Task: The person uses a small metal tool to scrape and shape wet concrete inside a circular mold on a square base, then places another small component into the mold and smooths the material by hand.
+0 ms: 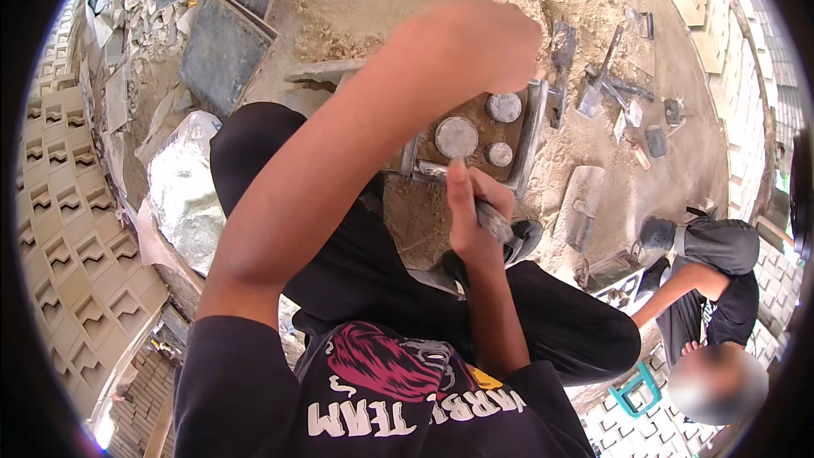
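Note:
A shallow rectangular frame (532, 140) filled with brown earth lies on the ground in front of me. Set in the earth are three round grey discs: a large one (456, 137), a medium one (504, 107) and a small one (498, 153). My right hand (476, 203), at the near side of the frame, is closed round a hand tool with a worn grey handle (493, 222), thumb pointing away from me. My left hand (496, 44) reaches across over the far side of the frame. It is slightly blurred, and its fingers are mostly hidden behind its back.
Right of the frame lie a trowel (563, 47), a hammer-like tool (598, 85) and a flat metal piece (580, 203). Dark slabs (225, 51) and rubble (127, 0) lie far left, above a silvery sack (186, 191). Another person (721, 288) sits at lower right near a teal stool (636, 390).

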